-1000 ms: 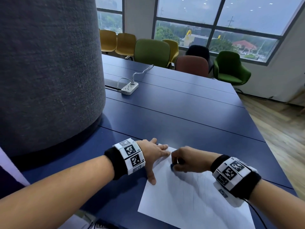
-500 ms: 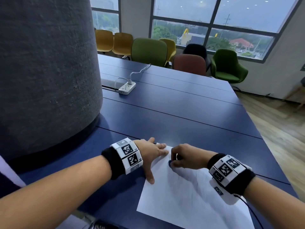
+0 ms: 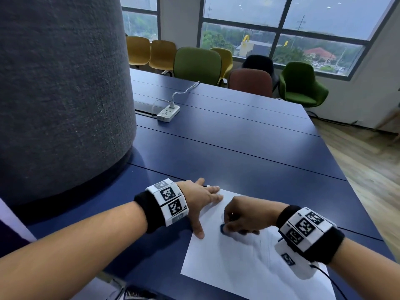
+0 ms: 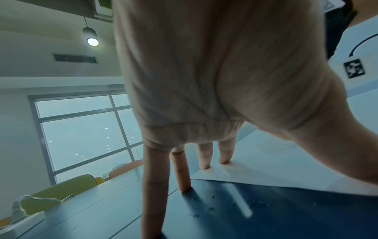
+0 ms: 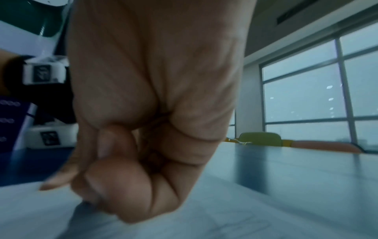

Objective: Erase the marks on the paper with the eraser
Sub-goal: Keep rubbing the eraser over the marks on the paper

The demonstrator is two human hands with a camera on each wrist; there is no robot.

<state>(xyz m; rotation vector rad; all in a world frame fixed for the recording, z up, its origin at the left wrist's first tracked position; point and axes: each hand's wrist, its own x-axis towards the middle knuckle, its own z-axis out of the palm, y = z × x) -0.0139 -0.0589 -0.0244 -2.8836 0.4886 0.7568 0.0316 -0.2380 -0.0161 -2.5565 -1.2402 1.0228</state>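
Note:
A white sheet of paper [image 3: 244,267] lies on the blue table [image 3: 238,152] in front of me, with faint pencil marks near its middle. My left hand [image 3: 203,202] lies flat with straight fingers [image 4: 204,160] pressing the sheet's far left corner, some fingertips on the table. My right hand [image 3: 240,217] is curled and pinches a small blue eraser [image 3: 223,228], whose tip touches the paper near its left edge. In the right wrist view the curled fingers [image 5: 122,186] hide the eraser.
A large grey felt-covered column [image 3: 60,94] stands on the table's left. A white power strip [image 3: 168,113] with its cable lies farther back. Coloured chairs [image 3: 197,62] line the far end below the windows. Eraser crumbs [image 4: 210,208] dot the table by the paper's corner.
My right hand has slid the eraser toward me along the paper's left part. The left hand stays pressed on the corner.

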